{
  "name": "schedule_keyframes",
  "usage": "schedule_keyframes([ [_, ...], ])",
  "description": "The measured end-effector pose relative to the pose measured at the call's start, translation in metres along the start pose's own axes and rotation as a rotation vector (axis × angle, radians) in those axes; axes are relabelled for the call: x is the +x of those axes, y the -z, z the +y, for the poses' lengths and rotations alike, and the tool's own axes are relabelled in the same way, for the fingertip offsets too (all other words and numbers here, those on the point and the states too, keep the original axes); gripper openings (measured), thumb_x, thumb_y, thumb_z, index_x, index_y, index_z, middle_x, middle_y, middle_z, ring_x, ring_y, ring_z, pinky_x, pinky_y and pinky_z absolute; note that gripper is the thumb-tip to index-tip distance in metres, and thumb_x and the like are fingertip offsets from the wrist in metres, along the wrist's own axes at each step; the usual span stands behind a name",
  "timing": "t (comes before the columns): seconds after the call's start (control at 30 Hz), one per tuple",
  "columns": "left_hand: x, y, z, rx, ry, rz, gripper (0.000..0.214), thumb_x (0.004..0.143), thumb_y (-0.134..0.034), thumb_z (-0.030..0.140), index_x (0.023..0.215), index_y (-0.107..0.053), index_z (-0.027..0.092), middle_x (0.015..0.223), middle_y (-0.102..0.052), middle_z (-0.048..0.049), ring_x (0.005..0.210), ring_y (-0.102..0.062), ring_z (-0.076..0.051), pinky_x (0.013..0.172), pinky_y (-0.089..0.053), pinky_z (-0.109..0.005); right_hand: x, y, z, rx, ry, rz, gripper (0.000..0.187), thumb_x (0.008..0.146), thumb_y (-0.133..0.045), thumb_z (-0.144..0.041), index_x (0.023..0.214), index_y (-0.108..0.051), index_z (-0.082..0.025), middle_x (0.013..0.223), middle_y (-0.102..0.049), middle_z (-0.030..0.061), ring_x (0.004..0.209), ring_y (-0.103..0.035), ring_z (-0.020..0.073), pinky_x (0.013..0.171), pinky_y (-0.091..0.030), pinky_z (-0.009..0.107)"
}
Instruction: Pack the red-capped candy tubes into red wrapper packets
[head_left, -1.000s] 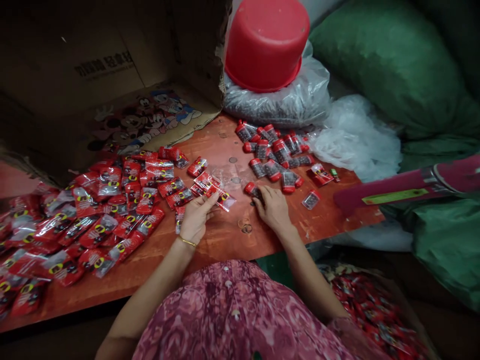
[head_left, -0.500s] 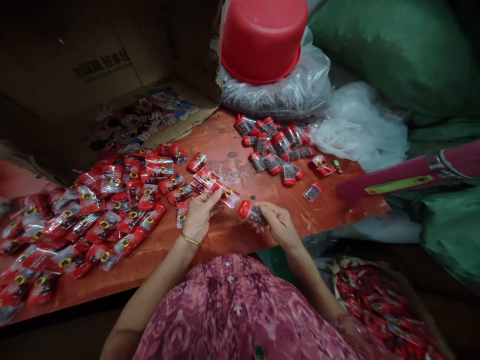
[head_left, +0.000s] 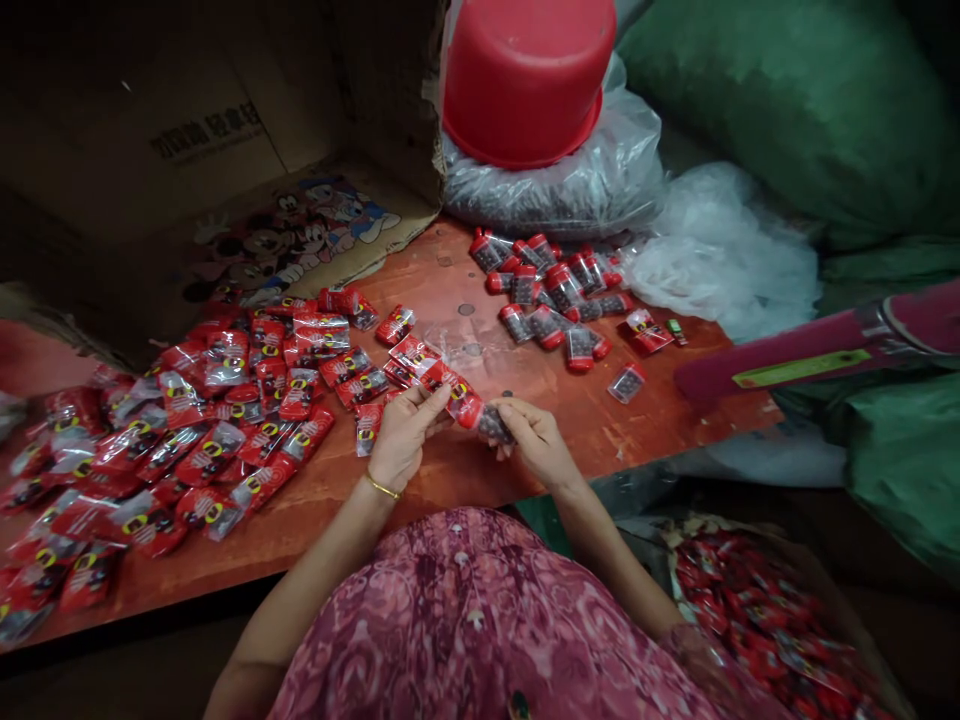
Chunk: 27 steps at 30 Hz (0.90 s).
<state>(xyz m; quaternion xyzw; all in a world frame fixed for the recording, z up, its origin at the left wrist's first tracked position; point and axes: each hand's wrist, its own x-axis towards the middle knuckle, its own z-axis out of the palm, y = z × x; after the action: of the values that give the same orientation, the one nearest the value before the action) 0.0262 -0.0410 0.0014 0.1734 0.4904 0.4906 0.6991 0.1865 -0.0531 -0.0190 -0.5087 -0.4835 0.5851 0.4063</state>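
Far to the left of the left hand (head_left: 401, 440), a pile of red packets (head_left: 210, 450) is spreading across the surface (head_left: 600, 425), its nearest pieces lying just beside that hand, probably because it is the easiest side for the left arm to reach. Beyond the pile, a cardboard box (head_left: 202, 140) is standing with its open side facing the person, seemingly backing the heap. Just past the left fingertips, a few more red pieces (head_left: 409, 355) are lying within easy reach.

The left hand is pinching a red wrapper (head_left: 456, 392) between thumb and fingers, a grip that is apparently leaving the end toward the right hand free. There, between the hands, the wrapper is meeting a dark-filled container (head_left: 495, 425); whether the container's front is inside or only against it, I cannot tell. The right hand (head_left: 536, 440) is grasping that container by its rear, likely so that its fingers are not covering the front.

Beyond the right hand, similar loose containers (head_left: 547, 325) are lying in a cluster, seemingly grouped for that hand's short reach. Behind them, an upturned red tub (head_left: 529, 80) is resting on a filled clear bag (head_left: 555, 200), perhaps weighing it down. Right of the right hand, a single container (head_left: 626, 382) is lying apart.
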Motion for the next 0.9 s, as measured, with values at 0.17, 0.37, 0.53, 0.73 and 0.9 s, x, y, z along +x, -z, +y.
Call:
schedule_keyframes([
  [0.17,-0.001,-0.006,-0.006,-0.044,-0.051,0.011,0.044,0.04,-0.085,0.033,0.071,-0.063,0.012,0.069,-0.067,-0.0002,0.06,-0.059,-0.009,0.064,-0.048,-0.022,0.002,-0.011,0.003,-0.063,0.106,0.051,0.038,0.082,-0.046,-0.051,0.09,-0.062,-0.018,0.054,-0.054,-0.0034,0.037,-0.044,0.0079,0.037,-0.041,0.022],
  [0.37,0.0,-0.011,-0.013,-0.128,-0.125,0.062,0.044,0.044,-0.084,0.031,0.077,-0.062,0.013,0.076,-0.069,-0.0024,0.067,-0.062,-0.012,0.068,-0.049,-0.024,0.007,-0.025,0.012,-0.251,0.266,0.207,0.03,0.089,-0.039,-0.04,0.095,-0.06,-0.019,0.062,-0.057,-0.0003,0.052,-0.053,0.0126,0.051,-0.046,0.026],
  [0.53,0.004,-0.011,-0.016,-0.131,-0.075,0.069,0.041,0.045,-0.082,0.04,0.067,-0.059,0.013,0.069,-0.067,-0.0023,0.062,-0.061,-0.012,0.065,-0.048,-0.025,0.011,-0.034,0.013,-0.359,0.334,0.165,0.026,0.09,-0.036,-0.033,0.094,-0.058,-0.019,0.071,-0.062,0.0021,0.062,-0.057,0.0139,0.058,-0.048,0.027],
  [0.73,0.008,-0.009,-0.016,-0.134,-0.184,0.068,0.037,0.045,-0.083,0.032,0.069,-0.059,0.015,0.07,-0.066,0.0004,0.067,-0.06,-0.011,0.07,-0.046,-0.024,0.015,-0.051,0.013,-0.248,0.335,0.239,0.017,0.09,-0.038,-0.034,0.093,-0.049,-0.02,0.076,-0.06,0.002,0.064,-0.057,0.0133,0.059,-0.049,0.026],
  [0.9,0.009,-0.01,-0.011,-0.117,-0.178,-0.012,0.036,0.05,-0.08,0.04,0.067,-0.062,0.014,0.067,-0.065,-0.0011,0.063,-0.057,-0.011,0.066,-0.045,-0.025,0.016,-0.053,0.014,-0.037,0.245,0.212,0.015,0.09,-0.039,-0.038,0.091,-0.041,-0.022,0.064,-0.048,-0.0055,0.049,-0.049,0.0086,0.048,-0.044,0.021],
])
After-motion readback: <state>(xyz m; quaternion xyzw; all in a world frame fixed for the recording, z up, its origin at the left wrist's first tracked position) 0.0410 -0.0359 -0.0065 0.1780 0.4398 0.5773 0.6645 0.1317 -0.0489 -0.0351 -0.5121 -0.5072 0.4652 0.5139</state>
